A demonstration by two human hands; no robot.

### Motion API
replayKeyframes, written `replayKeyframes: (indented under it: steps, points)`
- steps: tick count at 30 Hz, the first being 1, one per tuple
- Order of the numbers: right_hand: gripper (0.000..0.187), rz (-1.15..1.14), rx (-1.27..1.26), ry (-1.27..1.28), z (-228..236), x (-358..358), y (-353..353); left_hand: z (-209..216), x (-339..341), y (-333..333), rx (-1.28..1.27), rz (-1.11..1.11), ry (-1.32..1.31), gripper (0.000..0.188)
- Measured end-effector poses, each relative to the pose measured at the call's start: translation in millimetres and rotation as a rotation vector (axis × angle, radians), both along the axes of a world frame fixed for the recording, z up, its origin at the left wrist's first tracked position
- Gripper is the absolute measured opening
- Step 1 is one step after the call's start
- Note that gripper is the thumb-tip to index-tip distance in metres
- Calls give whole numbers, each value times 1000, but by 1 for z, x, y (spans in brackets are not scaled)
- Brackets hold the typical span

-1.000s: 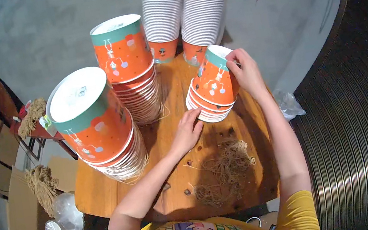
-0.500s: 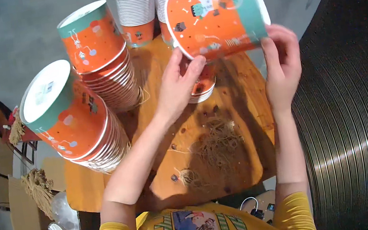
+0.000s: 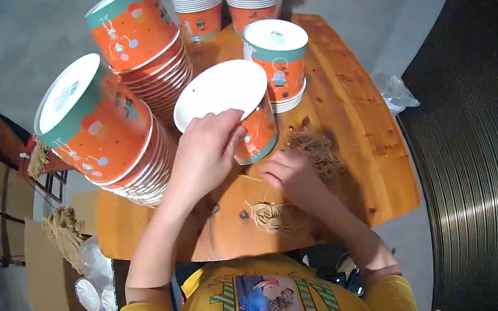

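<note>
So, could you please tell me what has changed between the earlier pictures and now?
The paper tub lifted off the short upside-down stack has been turned mouth up and brought lower, nearer the person. The left hand grips its rim. The right hand has let go and come down beside the loose string; whether it holds a strand is unclear. The tall stacks at left stayed put.

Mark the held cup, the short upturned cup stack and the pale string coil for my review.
Held cup (image 3: 229, 94): head view, white inside.
Short upturned cup stack (image 3: 292, 70): head view, orange side wall.
Pale string coil (image 3: 266, 215): head view, middle of its loops.
</note>
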State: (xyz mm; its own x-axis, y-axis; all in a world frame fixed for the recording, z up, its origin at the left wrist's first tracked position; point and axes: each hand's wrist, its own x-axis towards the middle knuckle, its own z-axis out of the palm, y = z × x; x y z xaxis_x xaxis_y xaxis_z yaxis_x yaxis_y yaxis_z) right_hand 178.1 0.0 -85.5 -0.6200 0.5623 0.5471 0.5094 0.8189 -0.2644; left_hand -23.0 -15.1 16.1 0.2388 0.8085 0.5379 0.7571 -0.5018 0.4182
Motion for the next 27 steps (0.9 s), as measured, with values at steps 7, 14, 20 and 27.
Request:
replayKeyframes:
  steps: [7, 14, 20, 27]
  points:
    - [16, -107, 82, -150, -24, -30, -3, -17, -9, -7, -38, -44, 138, 22]
    - [7, 77, -380, 260, 23, -12, 7, -26, -10, -3, -29, -92, 188, 20]
    - [20, 132, -401, 891, 173, 26, 28, -23, -9, -3, -33, -77, 203, 16]
    - [21, 524, -371, 1048, 258, 47, 43, -15, 0, -2, -72, -82, 144, 23]
